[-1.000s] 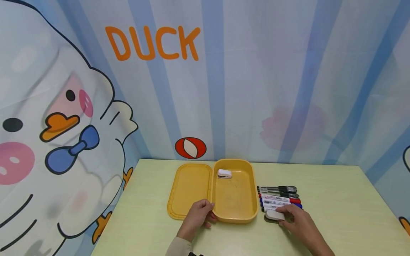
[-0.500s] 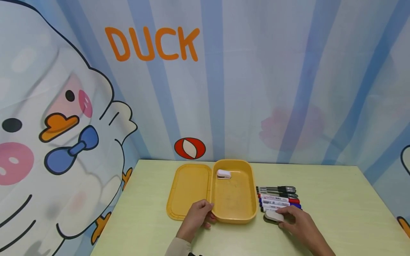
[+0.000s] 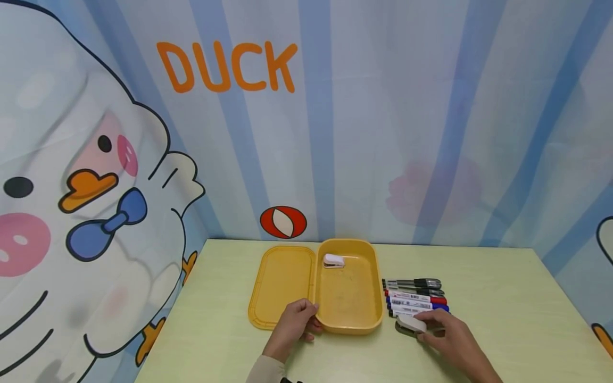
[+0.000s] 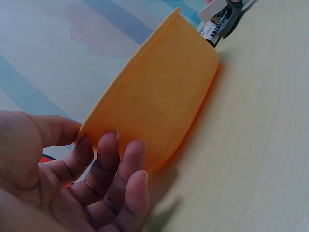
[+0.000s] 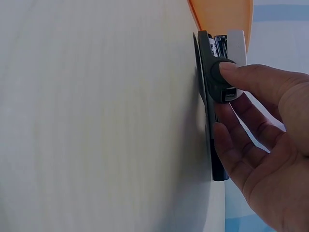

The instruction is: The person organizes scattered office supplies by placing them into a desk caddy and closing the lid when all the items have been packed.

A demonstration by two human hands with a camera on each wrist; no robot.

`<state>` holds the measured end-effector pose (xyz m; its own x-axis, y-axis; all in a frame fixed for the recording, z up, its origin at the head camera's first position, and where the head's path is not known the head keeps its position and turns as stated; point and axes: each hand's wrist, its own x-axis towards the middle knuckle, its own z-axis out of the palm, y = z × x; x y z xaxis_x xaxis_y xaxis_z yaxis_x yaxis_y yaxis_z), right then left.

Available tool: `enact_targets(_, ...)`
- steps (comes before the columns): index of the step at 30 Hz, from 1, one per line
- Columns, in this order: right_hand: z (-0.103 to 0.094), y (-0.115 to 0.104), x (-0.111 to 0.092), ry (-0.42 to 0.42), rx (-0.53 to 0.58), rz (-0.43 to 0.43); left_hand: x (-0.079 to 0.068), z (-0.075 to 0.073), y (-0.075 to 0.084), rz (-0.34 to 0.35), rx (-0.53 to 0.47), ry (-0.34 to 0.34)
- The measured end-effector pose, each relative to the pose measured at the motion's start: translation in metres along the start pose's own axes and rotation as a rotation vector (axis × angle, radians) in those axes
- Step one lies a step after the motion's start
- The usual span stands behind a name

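In the head view my left hand [image 3: 292, 327] is at the near left corner of a yellow plastic box [image 3: 351, 290]. Its thumb and forefinger pinch the box rim, as the left wrist view shows, with the other fingers by the outer wall. My right hand [image 3: 452, 340] pinches the near end of a stapler [image 5: 236, 46] with a white top and a dark base, thumb on one side and fingers on the other. The stapler is just right of the box, close to the table. Inside the box, towards its far left, lies a small pale stapler [image 3: 333, 260].
A flat yellow lid [image 3: 282, 282] lies left of the box. Several pens and markers lie in a row right of the box: black pens [image 3: 416, 283], a red-capped marker [image 3: 416, 297] and blue-capped ones. Behind the pale table [image 3: 493, 298] hangs a printed duck curtain [image 3: 364, 122].
The stapler in my right hand has tilted slightly, so more of its dark base shows. My left hand stays on the box rim.
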<state>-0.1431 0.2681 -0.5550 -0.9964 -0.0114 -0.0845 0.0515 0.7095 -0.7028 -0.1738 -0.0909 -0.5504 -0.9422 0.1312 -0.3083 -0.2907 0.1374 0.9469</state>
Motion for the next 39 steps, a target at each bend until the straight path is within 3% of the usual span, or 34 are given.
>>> enact_targets(16, -0.013, -0.002, 0.004, 0.008, 0.046, -0.042, 0.006, 0.001, 0.013, 0.005, 0.009, 0.002)
enact_targets(28, -0.014, -0.003, -0.002, -0.009, 0.117, -0.055, 0.003, 0.0, 0.001, -0.003, 0.014, 0.007)
enact_targets(39, -0.015, -0.006, -0.002, -0.018, 0.127, -0.044, -0.001, -0.001, 0.001, -0.009, 0.005, 0.0)
